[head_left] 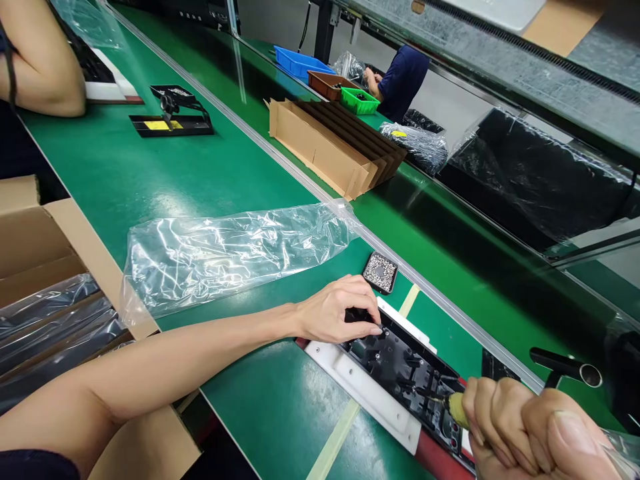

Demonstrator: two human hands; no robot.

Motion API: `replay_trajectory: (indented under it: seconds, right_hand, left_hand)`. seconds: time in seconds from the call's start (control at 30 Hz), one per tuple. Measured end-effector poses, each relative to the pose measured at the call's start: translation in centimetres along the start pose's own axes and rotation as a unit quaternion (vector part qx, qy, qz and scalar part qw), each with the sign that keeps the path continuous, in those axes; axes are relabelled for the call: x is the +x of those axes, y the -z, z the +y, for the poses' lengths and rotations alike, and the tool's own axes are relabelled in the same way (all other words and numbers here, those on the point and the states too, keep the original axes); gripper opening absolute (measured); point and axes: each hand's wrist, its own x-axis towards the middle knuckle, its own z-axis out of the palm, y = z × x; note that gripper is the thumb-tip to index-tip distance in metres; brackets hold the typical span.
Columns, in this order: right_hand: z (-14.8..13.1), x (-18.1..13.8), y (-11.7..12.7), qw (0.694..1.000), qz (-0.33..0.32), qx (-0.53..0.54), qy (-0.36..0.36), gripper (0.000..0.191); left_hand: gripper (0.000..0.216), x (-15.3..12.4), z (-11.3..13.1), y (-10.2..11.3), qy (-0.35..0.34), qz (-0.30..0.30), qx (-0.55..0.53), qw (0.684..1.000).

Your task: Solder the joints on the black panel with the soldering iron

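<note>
Glossy green tabletop [150, 177] carries black plastic housing [393, 360]; right hand [530, 423] grips yellow-handled tool [457, 409], left hand [337, 310] curls, its pinch unclear

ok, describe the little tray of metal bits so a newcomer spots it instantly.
On the green table, find the clear plastic bag. Below its right end, just past the left hand, sits the small black tray. Unlike the long black housing, it's squarish and filled with tiny silvery pieces.
</note>
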Motion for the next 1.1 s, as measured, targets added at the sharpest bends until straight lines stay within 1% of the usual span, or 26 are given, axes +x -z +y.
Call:
replay_trajectory:
  seconds: [0.13, 0.43, 0.67, 0.87, 1.1]
  right_hand:
    - [-0.15, 0.05, -0.27, 1.000, 0.006, -0.005, -0.013, 0.038]
    - [0.28, 0.03, 0.38, 1.000, -0.006, -0.001, 0.006, 0.040]
    - [0.19, -0.02, 0.18, 1.000, 0.002, -0.007, 0.008, 0.041]
    - [0.45, -0.05, 0.66, 1.000, -0.022, 0.004, 0.003, 0.038]
    - [0.27, -0.35, 0.63, 1.000, -0.006, 0.000, -0.007, 0.039]
  left_hand:
    - [0.008, -0.01, -0.01, 0.01, -0.006, 0.000, -0.002, 1.000]
    - [0.010, -0.04, -0.11, -0.11, -0.004, 0.000, 0.007, 1.000]
    - [0.010, -0.05, -0.08, -0.08, -0.005, -0.001, 0.007, 1.000]
    - [0.009, -0.06, 0.00, 0.01, -0.003, -0.002, 0.005, 1.000]
    - [0.007, 0.07, 0.01, 0.03, -0.010, -0.001, 0.000, 1.000]
